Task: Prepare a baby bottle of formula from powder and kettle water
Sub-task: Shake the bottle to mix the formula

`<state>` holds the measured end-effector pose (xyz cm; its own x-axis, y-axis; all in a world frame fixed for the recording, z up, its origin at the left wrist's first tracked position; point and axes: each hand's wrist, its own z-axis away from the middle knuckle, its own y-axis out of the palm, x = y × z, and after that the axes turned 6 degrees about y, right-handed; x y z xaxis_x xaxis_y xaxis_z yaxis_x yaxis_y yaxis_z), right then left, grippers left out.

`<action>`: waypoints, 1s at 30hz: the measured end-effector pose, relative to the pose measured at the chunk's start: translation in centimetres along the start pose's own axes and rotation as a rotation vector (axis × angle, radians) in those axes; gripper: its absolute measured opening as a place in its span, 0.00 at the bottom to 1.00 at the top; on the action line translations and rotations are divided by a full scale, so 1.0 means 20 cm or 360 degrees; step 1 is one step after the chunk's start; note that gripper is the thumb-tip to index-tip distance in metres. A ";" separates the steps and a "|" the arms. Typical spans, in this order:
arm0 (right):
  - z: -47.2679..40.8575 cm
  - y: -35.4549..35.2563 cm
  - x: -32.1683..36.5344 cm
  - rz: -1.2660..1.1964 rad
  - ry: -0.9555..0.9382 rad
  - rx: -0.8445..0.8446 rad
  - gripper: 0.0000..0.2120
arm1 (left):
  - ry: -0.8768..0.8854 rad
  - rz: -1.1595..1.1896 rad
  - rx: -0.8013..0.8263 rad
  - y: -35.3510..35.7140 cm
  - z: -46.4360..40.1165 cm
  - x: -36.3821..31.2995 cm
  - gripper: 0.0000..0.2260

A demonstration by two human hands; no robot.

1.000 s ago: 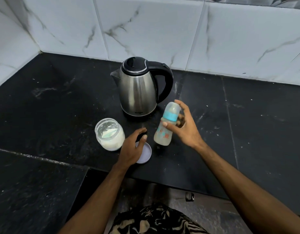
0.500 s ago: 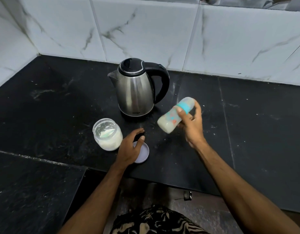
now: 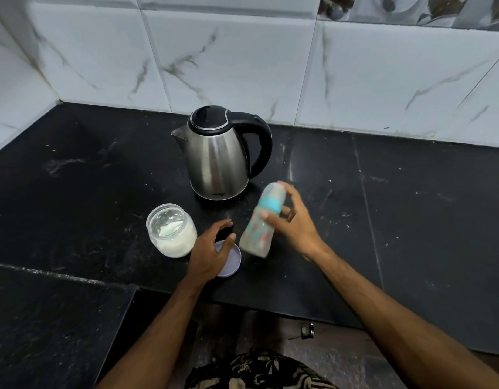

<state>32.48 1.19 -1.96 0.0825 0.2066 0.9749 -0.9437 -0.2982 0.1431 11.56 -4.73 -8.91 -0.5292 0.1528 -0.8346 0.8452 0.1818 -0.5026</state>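
Hidden / unclear: I see the baby bottle (image 3: 261, 221) motion-blurred, so its print and fill level are unreadable. The left hand (image 3: 210, 252) covers the left part of the lid (image 3: 230, 261). The floor object (image 3: 307, 330) below the counter edge is too small to identify.

Jar (image 3: 171, 230): one, glass, open-topped, white powder inside, standing left of the left hand, just beside it but apart.

Left hand: loosely curved, fingers resting over the lid, gripping nothing that I can make out.

Lid: one, pale disc, flat on the counter (image 3: 74, 192) near the front edge.

Kettle (image 3: 218, 157): one, steel, black lid and handle, upright behind the jar and bottle, spout pointing left.

Baby bottle: one, teal collar, cap on, tilted with top leaning right, lifted off the counter between kettle and lid.

Right hand (image 3: 296, 223): fingers and thumb wrapped round the bottle's middle.

Edges / room: the counter's front edge steps back beneath the forearms; tiled wall (image 3: 242, 57) closes the back and left. Bare counter lies far left and right of the bottle.

Counts: two hands, one each of jar, lid, kettle, bottle.
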 end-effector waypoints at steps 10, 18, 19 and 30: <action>-0.01 0.03 0.05 -0.0003 -0.0037 -0.0055 0.33 | -0.0014 0.0003 -0.0001 0.00 0.00 0.02 0.16; -0.06 0.00 0.10 -0.0502 -0.0073 -0.0435 0.31 | -0.0019 -0.0008 0.0002 0.00 0.00 0.01 0.15; -0.05 0.01 0.08 -0.0414 -0.0073 -0.0376 0.30 | -0.0014 -0.0010 0.0003 0.00 0.00 0.01 0.15; -0.02 0.01 0.13 -0.0631 -0.0132 -0.0482 0.31 | -0.0010 -0.0002 -0.0009 0.00 0.01 -0.01 0.15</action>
<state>32.32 2.05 0.46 0.4669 0.1708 0.8676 -0.8842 0.0746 0.4612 11.59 -4.89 -8.76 -0.5300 0.1466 -0.8352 0.8439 0.1874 -0.5026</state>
